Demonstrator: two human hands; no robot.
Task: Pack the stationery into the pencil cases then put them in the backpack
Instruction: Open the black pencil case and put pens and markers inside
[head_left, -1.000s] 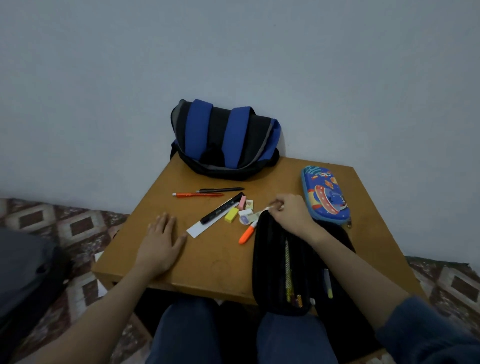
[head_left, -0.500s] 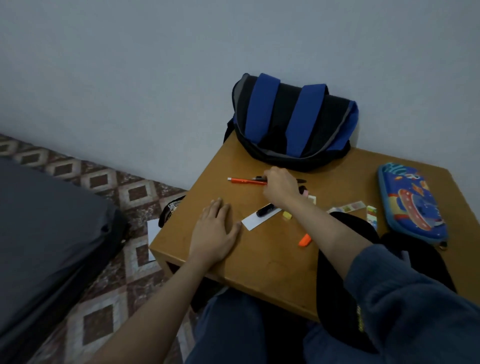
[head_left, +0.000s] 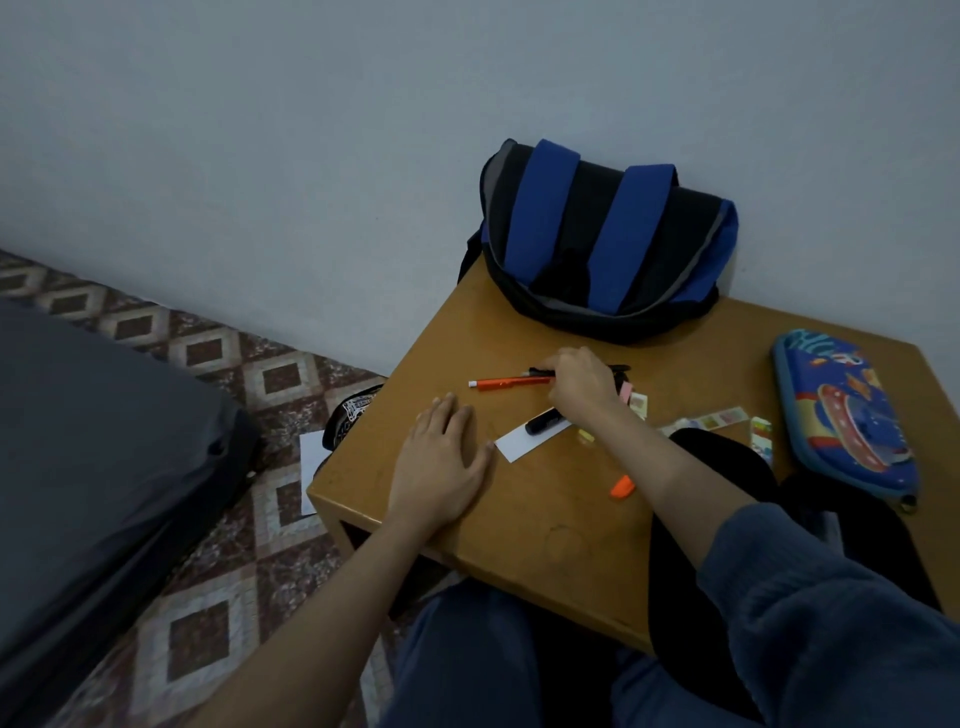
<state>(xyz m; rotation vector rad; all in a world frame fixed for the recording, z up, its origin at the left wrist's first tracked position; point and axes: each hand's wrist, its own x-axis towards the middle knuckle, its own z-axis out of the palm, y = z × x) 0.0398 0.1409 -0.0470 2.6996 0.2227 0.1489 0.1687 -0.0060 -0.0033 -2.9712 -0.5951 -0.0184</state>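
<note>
— Where do we have our hands?
— Our left hand (head_left: 441, 462) lies flat on the wooden table (head_left: 519, 525), with the fingers straight and slightly spread, holding nothing. Our right hand (head_left: 582, 387) is further back, its fingers curled down round the right end of the orange pen (head_left: 506, 383).
— And the black pen (head_left: 539, 371)?
— It lies just behind the orange one and runs under the same hand. We cannot tell whether the fingers have hold of it too.
— Where do we see the cases?
— The black pencil case (head_left: 698, 452) lies open at the near edge, partly under our right forearm. The blue cartoon pencil case (head_left: 844, 415) lies closed to its right. The blue-and-black backpack (head_left: 608, 244) sits at the back of the table, against the wall.
— What else is loose?
— A white ruler (head_left: 519, 444) lies just right of our left hand, with a black marker (head_left: 540, 423) on top of it. A yellow eraser (head_left: 586, 435) and an orange highlighter (head_left: 622, 487) lie beside our forearm, both partly hidden by it. Strips of sticky tabs (head_left: 722, 418) lie between the two cases.
— And off the table?
— We see a patterned tile floor (head_left: 208, 623), a dark mattress (head_left: 78, 441) on the left, and a sheet of paper (head_left: 310, 457) by the table's left edge.
</note>
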